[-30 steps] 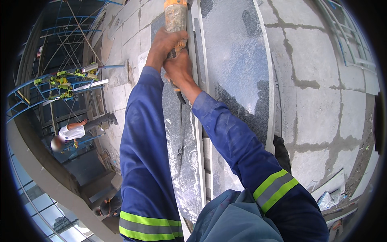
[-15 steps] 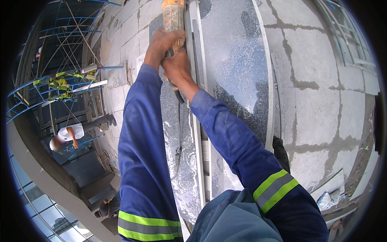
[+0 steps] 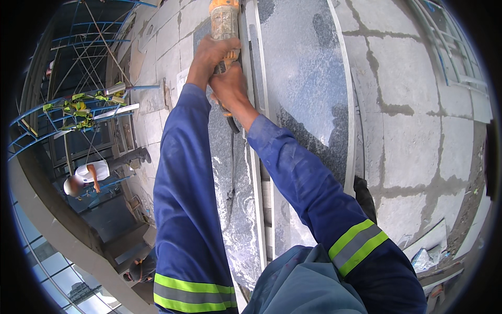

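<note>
A worn angle grinder (image 3: 225,25) with an orange and dusty grey body lies in line with my arms at the top of the view. Its head end is cut off by the frame edge. My left hand (image 3: 210,58) is wrapped round the body from the left. Closer to me, my right hand (image 3: 231,90) grips the rear end, fingers closed. A dark power cord (image 3: 231,157) trails back from there over a narrow grey stone slab (image 3: 243,230). To the right lies a wider speckled slab (image 3: 303,57), pale with dust and dark in patches.
Large grey paving (image 3: 410,149) spreads on the right, with metal frames (image 3: 452,47) at the far right. On the left stands blue scaffolding (image 3: 36,118) with yellow-green straps (image 3: 78,111). A person in a white helmet (image 3: 93,171) is near it; another person (image 3: 142,269) is lower left.
Both hands keep the same grip on the angle grinder, and it stays in nearly the same spot. Any shift is too slight to make out.
</note>
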{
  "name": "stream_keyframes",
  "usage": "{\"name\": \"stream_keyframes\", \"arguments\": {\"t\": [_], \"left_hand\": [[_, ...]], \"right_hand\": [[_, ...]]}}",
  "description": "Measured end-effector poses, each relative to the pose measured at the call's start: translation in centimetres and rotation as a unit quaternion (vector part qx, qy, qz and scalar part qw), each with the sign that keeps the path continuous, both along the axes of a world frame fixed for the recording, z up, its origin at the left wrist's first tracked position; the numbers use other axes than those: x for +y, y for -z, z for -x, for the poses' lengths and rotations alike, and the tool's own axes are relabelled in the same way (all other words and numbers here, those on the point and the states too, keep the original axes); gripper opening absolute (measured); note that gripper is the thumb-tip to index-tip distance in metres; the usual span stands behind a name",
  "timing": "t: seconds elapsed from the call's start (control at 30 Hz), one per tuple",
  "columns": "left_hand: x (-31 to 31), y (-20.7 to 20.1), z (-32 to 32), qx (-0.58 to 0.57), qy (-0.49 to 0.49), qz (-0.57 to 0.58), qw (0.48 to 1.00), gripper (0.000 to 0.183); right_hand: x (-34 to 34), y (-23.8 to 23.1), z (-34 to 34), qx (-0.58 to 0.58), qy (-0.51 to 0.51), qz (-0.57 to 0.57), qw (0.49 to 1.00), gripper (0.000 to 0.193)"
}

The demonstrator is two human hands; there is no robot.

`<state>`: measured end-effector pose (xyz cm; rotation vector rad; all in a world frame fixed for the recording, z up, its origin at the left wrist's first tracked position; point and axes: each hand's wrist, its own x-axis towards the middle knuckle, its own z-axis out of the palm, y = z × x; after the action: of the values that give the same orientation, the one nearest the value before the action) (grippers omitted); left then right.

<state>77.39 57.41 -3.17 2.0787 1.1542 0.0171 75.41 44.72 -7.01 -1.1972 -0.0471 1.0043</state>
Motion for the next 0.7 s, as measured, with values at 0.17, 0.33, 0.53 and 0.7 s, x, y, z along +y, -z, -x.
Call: {"name": "stream_keyframes", "arguments": {"t": [0.17,0.33,0.53,0.7], "left_hand": [[-1.8,-0.9,0.2,-0.006,0.015,0.018,1.000,0.066],[-2.1,-1.2,0.3,-0.002,0.022,0.012,1.000,0.068],[-1.5,-0.9,0.8,0.008,0.027,0.011,1.000,0.071],[-2.4,-0.8,1.0,-0.022,0.022,-0.015,0.999,0.062]], "right_hand": [[-1.2,-0.3,0.3,0.010,0.012,-0.001,1.000,0.026],[-1.3,-0.3,0.3,0.010,-0.005,-0.006,1.000,0.028],[-1.3,-0.4,1.0,0.012,0.012,-0.007,1.000,0.034],[-1.7,-0.6,1.1,0.016,0.024,-0.021,0.999,0.032]]}}
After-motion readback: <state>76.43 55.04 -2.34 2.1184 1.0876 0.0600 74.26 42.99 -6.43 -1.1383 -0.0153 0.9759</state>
